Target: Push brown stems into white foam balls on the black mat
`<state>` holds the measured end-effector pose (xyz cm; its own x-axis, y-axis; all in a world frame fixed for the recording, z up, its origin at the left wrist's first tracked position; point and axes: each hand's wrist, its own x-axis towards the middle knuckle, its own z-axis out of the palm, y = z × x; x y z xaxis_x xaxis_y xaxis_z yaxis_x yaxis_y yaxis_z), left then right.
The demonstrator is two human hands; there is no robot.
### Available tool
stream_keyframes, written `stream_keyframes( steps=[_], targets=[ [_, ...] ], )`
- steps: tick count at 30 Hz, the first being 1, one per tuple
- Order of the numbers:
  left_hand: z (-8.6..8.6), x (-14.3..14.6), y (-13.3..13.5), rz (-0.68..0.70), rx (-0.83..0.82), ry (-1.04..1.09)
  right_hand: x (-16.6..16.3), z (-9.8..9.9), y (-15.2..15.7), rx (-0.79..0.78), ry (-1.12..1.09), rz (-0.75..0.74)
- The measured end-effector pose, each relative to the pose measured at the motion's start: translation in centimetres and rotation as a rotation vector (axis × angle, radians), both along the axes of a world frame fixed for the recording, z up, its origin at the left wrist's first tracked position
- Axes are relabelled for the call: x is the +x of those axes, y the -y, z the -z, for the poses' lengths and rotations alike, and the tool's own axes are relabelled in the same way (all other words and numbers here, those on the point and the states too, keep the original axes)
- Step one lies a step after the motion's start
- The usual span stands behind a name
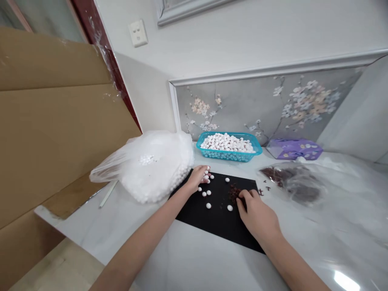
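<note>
My left hand [197,178] is curled round several small white balls [206,176] at the far left part of a black mat [212,220]. More loose white balls [208,205] lie scattered on the mat. My right hand [256,212] is over the mat's right side, with thumb and fingers bent together at the edge of a pile of small dark brown pieces [233,194]. Whatever is between those fingertips is hidden.
A swollen clear bag of white balls [154,169] sits left of the mat. Behind stands a blue basket [230,155] filled with white balls. To the right are a plastic bag with brown pieces [281,178] and a purple packet [298,149]. A large cardboard box [54,121] stands at left.
</note>
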<state>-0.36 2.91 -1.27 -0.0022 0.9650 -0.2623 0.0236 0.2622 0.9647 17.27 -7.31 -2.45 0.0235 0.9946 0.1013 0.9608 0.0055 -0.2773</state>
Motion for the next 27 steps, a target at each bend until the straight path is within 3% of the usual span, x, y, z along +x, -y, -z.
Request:
stream_keyframes(
  steps=[5, 11, 16, 19, 21, 24, 27],
  targets=[
    [1.0, 0.1, 1.4, 0.066, 0.276, -0.301, -0.2, 0.1, 0.1, 0.05, -0.022, 0.039],
    [0.7, 0.3, 2.7, 0.067, 0.511, -0.593, -0.4, 0.2, 0.0, 0.082, -0.058, 0.067],
    [1.0, -0.1, 1.7, 0.119, 0.59, -0.657, 0.0, 0.8, -0.1, 0.072, -0.129, 0.057],
    [0.6, -0.1, 1.6, 0.071, 0.607, -0.64, 0.3, 1.2, -0.7, 0.1, -0.179, 0.065],
    [-0.3, 0.5, 3.2, -0.01, 0.629, -0.629, 0.5, 0.9, -1.1, 0.145, -0.216, 0.09],
    [-2.1, 1.7, 8.7, -0.062, 0.692, -0.608, 0.5, -0.8, -0.2, 0.325, -0.284, 0.158],
    [-3.0, 1.8, 14.7, 0.258, 0.723, -0.59, -0.5, -2.5, 4.1, 0.584, -0.321, 0.153]
  ],
)
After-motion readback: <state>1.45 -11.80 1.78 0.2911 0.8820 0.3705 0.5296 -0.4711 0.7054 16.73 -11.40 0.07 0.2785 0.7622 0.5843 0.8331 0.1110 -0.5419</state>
